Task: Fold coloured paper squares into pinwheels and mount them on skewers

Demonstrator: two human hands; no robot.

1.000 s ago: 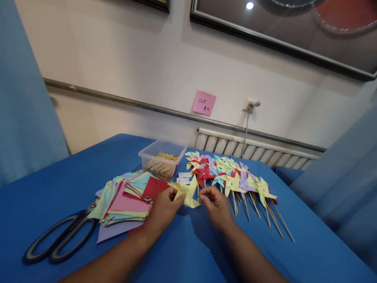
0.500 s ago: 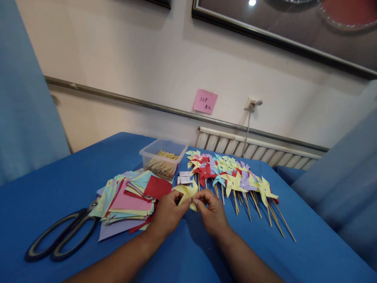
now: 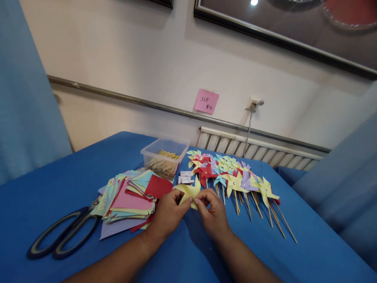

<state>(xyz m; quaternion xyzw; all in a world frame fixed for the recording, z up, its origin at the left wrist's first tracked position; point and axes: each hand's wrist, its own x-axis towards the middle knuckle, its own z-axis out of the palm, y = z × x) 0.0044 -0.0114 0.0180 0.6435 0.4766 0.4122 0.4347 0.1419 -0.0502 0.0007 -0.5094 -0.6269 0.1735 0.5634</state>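
Note:
Both my hands meet over the blue table (image 3: 59, 188), folding a yellow paper pinwheel (image 3: 188, 191). My left hand (image 3: 166, 214) pinches its left side and my right hand (image 3: 213, 214) pinches its centre from the right. Just left of my hands lies a messy stack of coloured paper squares (image 3: 129, 198) with a red sheet (image 3: 158, 186) on top. To the right, several finished pinwheels on wooden sticks (image 3: 235, 177) lie in a row.
Large black scissors (image 3: 61, 234) lie at the left, partly under the paper stack. A clear plastic box of wooden sticks (image 3: 163, 159) stands behind the paper. Small white packets (image 3: 185, 177) lie beside it. A wall with a pink note (image 3: 206, 101) and a radiator is behind.
My hands have drawn closer together on the yellow paper, and its flaps have been folded in toward the centre. Nothing else on the table has moved.

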